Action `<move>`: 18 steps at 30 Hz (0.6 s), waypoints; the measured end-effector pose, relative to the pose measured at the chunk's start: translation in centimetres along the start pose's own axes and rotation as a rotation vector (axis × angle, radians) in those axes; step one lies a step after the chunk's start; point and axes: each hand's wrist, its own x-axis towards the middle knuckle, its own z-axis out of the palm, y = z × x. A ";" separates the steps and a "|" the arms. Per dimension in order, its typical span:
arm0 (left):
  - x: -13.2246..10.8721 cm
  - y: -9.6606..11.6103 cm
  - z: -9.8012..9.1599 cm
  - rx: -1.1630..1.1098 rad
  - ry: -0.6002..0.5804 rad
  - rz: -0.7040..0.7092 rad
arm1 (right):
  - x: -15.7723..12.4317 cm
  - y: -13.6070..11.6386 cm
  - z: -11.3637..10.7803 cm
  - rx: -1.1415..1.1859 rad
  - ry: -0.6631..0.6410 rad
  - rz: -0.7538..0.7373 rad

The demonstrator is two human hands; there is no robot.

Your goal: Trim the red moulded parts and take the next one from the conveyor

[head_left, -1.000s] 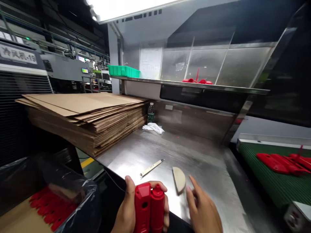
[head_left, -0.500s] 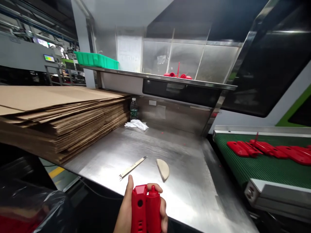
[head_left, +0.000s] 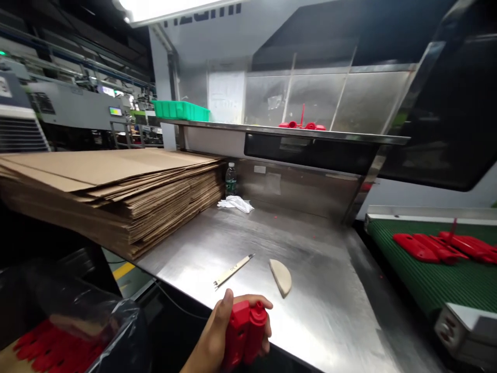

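Note:
My left hand (head_left: 215, 339) grips a chunky red plastic part (head_left: 246, 331) at the bottom of the view, just off the front edge of the stainless steel table (head_left: 310, 321). My right hand is out of view. On the steel, a little beyond the red part, lie a narrow pale flat-bladed tool (head_left: 233, 270) and a beige half-round piece (head_left: 280, 277). Neither touches my hand.
Left of the table is a tall stack of flattened corrugated cardboard (head_left: 116, 191). A water bottle (head_left: 231, 180) and a white cloth (head_left: 235, 204) stand behind. Red parts lie on a green conveyor belt (head_left: 427, 269) at right, and others in a plastic-lined box (head_left: 50, 344) at lower left.
My right hand has left the view since the earliest frame. My left hand has tilted the red part over and lowered it. The view has swung sideways and back.

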 end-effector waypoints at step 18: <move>-1.9 4.0 -2.7 0.198 -0.007 0.001 | 4.1 -4.5 -3.0 -0.050 -0.338 0.115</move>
